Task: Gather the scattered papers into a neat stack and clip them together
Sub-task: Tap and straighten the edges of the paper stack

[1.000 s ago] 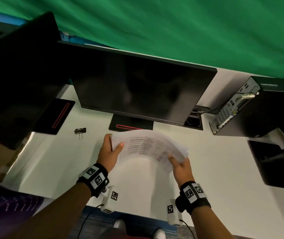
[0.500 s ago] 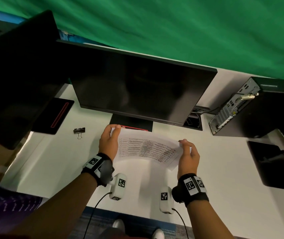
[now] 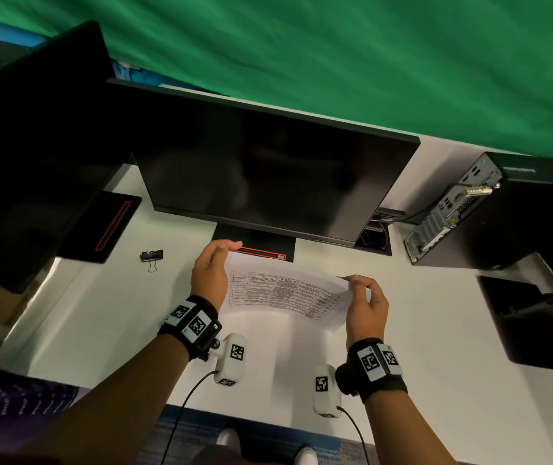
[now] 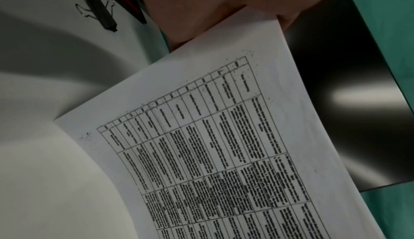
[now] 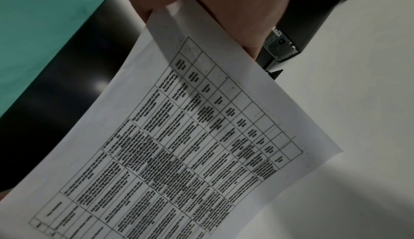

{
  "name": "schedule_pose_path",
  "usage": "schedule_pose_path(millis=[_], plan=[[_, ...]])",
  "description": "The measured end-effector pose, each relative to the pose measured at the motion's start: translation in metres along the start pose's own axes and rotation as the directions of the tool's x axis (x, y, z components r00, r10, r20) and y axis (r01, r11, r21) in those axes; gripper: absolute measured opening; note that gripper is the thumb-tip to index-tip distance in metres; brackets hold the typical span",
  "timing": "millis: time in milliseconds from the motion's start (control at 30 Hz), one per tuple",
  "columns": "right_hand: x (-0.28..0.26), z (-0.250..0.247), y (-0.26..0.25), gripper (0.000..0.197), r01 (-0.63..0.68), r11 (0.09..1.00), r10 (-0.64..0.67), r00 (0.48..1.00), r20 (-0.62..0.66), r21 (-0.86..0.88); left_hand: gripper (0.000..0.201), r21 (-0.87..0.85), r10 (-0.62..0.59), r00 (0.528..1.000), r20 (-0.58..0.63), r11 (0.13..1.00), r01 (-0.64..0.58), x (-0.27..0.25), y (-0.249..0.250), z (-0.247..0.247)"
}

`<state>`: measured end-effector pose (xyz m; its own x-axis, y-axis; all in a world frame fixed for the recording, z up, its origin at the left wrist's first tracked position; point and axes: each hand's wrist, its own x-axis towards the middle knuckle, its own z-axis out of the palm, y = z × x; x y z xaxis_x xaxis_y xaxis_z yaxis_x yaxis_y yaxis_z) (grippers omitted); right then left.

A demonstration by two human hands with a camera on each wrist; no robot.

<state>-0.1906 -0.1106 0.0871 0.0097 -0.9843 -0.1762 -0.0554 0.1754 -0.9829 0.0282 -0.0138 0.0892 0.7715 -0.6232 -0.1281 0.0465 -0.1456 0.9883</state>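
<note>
**Squaring the stack; the clip is not yet on.**
We hold the papers bowed over the desk, in front of the monitor. Our left hand lies flat against one short edge, fingers fairly straight. Our right hand seems to pinch the far corner, which only the right wrist view shows. Next we judge one hand must let go to fetch the binder clip, lying well to the left. The left wrist view shows its wire handles.

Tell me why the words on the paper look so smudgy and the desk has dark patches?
Head view: the papers are too small for reading, and the wide lens bends the monitor. Left wrist view: the print is blurred, soft shadows cross the desk, glare streaks the monitor. Right wrist view: print blurred again, a shadow band across them.
</note>
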Motion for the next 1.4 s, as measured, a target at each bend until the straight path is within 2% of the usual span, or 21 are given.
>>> schedule_pose_path(millis=[67, 133, 233, 300, 367, 533, 667, 733, 800, 867, 900, 933, 1000, 1067, 1133, 1167, 1200, 1233, 1300, 1333, 1400], plan=[[0.000, -0.002, 0.001, 0.021, 0.013, 1.000, -0.014, 1.000, 0.026, 0.019, 0.024, -0.002, 0.004, 1.000, 0.022, 1.000, -0.004, -0.002, 0.000, -0.003], [-0.001, -0.008, 0.005, 0.007, 0.045, 0.997, -0.051, 0.994, 0.098, 0.067, 0.019, -0.039, 0.019, 0.995, 0.095, 0.999, -0.016, -0.004, 0.000, -0.009], [-0.003, -0.019, 0.012, 0.029, 0.062, 0.995, -0.077, 0.973, 0.216, 0.073, 0.035, -0.031, -0.012, 0.980, 0.201, 0.999, 0.019, -0.003, -0.004, -0.019], [-0.004, -0.023, 0.014, 0.045, 0.049, 0.998, -0.058, 0.963, 0.262, 0.039, 0.038, 0.108, -0.055, 0.982, 0.182, 0.994, 0.035, -0.001, -0.007, -0.021], [-0.003, -0.022, 0.013, 0.049, 0.041, 0.998, -0.028, 0.965, 0.261, -0.044, 0.036, 0.219, -0.066, 0.985, 0.162, 0.975, 0.029, -0.001, -0.006, -0.019], [0.004, -0.018, 0.020, 0.040, 0.010, 0.994, 0.015, 0.971, 0.241, -0.104, 0.021, 0.280, -0.093, 0.985, 0.148, 0.959, 0.049, 0.000, -0.002, -0.014], [0.006, -0.019, 0.016, 0.028, 0.108, 0.953, -0.024, 0.958, 0.285, -0.282, 0.032, 0.272, -0.114, 0.990, 0.087, 0.958, 0.086, 0.001, 0.000, -0.013], [0.004, -0.016, 0.001, 0.026, 0.196, 0.913, -0.092, 0.953, 0.287, -0.358, 0.049, 0.379, -0.003, 1.000, -0.014, 0.925, 0.008, -0.001, 0.003, -0.011], [0.000, -0.006, -0.021, 0.022, 0.303, 0.864, -0.177, 0.930, 0.322, -0.403, 0.067, 0.615, 0.281, 0.959, 0.043, 0.749, -0.247, -0.006, 0.013, -0.005], [-0.007, 0.008, -0.049, 0.021, 0.456, 0.790, -0.293, 0.868, 0.401, -0.410, 0.067, 0.676, 0.446, 0.839, 0.313, 0.515, -0.526, -0.014, 0.037, 0.007], [-0.011, 0.015, -0.063, 0.022, 0.551, 0.733, -0.367, 0.814, 0.451, -0.398, 0.060, 0.637, 0.456, 0.775, 0.437, 0.451, -0.625, -0.018, 0.050, 0.014], [-0.016, 0.022, -0.078, 0.024, 0.640, 0.664, -0.429, 0.750, 0.504, -0.386, 0.049, 0.588, 0.430, 0.737, 0.522, 0.444, -0.676, -0.021, 0.062, 0.020], [-0.024, 0.033, -0.101, 0.022, 0.768, 0.535, -0.509, 0.626, 0.591, -0.353, 0.030, 0.515, 0.334, 0.742, 0.581, 0.555, -0.653, -0.022, 0.083, 0.023], [-0.028, 0.037, -0.118, 0.016, 0.840, 0.398, -0.580, 0.541, 0.609, -0.368, 0.023, 0.472, 0.303, 0.774, 0.556, 0.652, -0.594, -0.020, 0.094, 0.019], [-0.021, 0.032, -0.124, 0.027, 0.855, 0.244, -0.696, 0.483, 0.532, -0.457, 0.024, 0.433, 0.358, 0.801, 0.479, 0.698, -0.571, -0.018, 0.097, 0.011], [-0.013, 0.025, -0.123, 0.041, 0.824, 0.206, -0.749, 0.480, 0.456, -0.528, 0.026, 0.390, 0.375, 0.821, 0.430, 0.743, -0.544, -0.018, 0.098, 0.006], [-0.006, 0.016, -0.120, 0.059, 0.776, 0.235, -0.784, 0.507, 0.357, -0.585, 0.028, 0.329, 0.375, 0.845, 0.382, 0.799, -0.504, -0.018, 0.097, 0.001], [0.001, 0.008, -0.114, 0.081, 0.734, 0.360, -0.778, 0.577, 0.248, -0.577, 0.029, 0.258, 0.361, 0.866, 0.346, 0.851, -0.458, -0.018, 0.098, -0.004], [0.002, -0.003, -0.100, 0.117, 0.573, 0.783, -0.546, 0.820, 0.175, -0.243, 0.033, 0.139, 0.306, 0.896, 0.321, 0.921, -0.365, -0.017, 0.096, -0.014], [0.000, -0.005, -0.091, 0.123, 0.392, 0.919, -0.375, 0.894, 0.246, -0.025, 0.035, 0.102, 0.278, 0.908, 0.314, 0.941, -0.324, -0.017, 0.093, -0.017], [0.003, -0.006, -0.075, 0.114, 0.120, 0.985, -0.162, 0.897, 0.411, 0.126, 0.038, 0.061, 0.222, 0.929, 0.295, 0.966, -0.250, -0.016, 0.087, -0.019]])
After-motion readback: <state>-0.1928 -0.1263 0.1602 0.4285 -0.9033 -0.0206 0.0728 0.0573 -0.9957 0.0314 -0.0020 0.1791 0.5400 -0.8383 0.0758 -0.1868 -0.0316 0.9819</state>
